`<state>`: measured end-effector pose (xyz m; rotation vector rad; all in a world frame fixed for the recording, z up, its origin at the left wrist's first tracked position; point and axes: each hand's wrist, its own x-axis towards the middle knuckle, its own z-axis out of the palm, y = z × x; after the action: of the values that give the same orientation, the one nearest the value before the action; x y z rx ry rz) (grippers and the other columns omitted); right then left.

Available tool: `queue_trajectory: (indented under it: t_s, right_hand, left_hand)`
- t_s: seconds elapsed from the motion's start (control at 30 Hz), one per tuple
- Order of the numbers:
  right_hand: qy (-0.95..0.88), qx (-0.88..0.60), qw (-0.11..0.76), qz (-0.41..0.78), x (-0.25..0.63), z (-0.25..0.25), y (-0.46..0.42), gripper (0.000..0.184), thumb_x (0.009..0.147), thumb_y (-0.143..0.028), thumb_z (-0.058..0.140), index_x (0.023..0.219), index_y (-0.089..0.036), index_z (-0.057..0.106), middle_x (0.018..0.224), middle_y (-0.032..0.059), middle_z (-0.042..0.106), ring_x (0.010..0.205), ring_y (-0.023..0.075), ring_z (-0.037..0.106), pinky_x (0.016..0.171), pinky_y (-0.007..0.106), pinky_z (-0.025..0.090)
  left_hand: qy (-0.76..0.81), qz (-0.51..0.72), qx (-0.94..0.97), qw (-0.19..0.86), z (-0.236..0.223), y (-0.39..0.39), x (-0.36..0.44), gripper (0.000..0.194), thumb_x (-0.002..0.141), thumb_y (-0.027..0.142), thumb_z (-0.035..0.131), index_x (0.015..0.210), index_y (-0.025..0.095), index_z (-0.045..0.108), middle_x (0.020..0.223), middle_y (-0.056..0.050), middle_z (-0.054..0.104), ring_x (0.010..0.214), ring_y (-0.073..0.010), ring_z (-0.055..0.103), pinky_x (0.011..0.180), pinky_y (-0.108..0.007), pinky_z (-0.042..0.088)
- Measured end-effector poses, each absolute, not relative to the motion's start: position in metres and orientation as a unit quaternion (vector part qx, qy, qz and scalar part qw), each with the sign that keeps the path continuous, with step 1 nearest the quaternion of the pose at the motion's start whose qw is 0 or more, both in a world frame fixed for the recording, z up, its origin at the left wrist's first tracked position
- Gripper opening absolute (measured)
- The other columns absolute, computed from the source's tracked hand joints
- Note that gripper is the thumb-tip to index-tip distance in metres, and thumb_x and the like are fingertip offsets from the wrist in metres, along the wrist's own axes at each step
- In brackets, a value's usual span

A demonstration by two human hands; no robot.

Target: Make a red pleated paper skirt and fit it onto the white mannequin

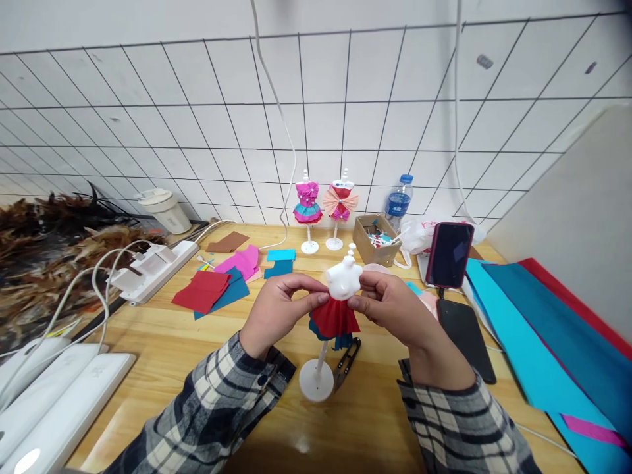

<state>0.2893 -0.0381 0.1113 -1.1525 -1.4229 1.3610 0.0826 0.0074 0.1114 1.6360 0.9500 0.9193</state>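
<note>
In the middle of the head view a small white mannequin (344, 278) stands on a round white base (316, 380). A pleated red paper skirt (336, 319) hangs from its waist, with a dark blue layer (344, 342) showing beneath. My left hand (282, 306) pinches the skirt's top edge at the left of the waist. On the opposite side, my right hand (392, 304) has thumb and fingers closed at the same edge. Black thread snips (347, 363) lie on the table just right of the base.
Two dressed mannequins (308, 205) stand by the wall, near a cardboard box (378, 240) and a water bottle (398, 199). Red sheets (201, 291) and other coloured pieces lie left. A phone (449, 255) is propped at right, beside large coloured sheets (553, 349). A power strip (158, 273) sits left.
</note>
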Motion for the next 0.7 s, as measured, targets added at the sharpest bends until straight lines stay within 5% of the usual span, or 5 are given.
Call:
queue_trajectory:
  t_s: [0.37,0.7]
  right_hand:
    - [-0.547,-0.435,0.426,0.575,0.2875,0.1153,-0.0392,0.042,0.070,-0.043,0.079,0.101,-0.016,0.070,0.061,-0.0058,0.044,0.050,0.0065,0.031,0.047,0.022,0.028]
    - [-0.532,-0.377,0.401,0.643,0.2864,0.1122,-0.0396,0.051,0.067,-0.052,0.080,0.099,-0.014,0.068,0.061,-0.0065,0.044,0.048,0.0039,0.024,0.042,0.019,0.019]
  left_hand:
    - [0.337,0.393,0.553,0.653,0.1085,0.0037,0.0871,0.038,0.058,0.034,0.090,0.080,0.014,0.065,0.075,-0.001,0.069,0.068,-0.0114,0.063,0.064,-0.021,0.049]
    - [0.255,0.300,0.510,0.764,0.1036,0.0079,0.0778,0.047,0.056,0.037,0.092,0.091,0.016,0.068,0.088,-0.005,0.072,0.087,-0.0179,0.067,0.077,-0.026,0.049]
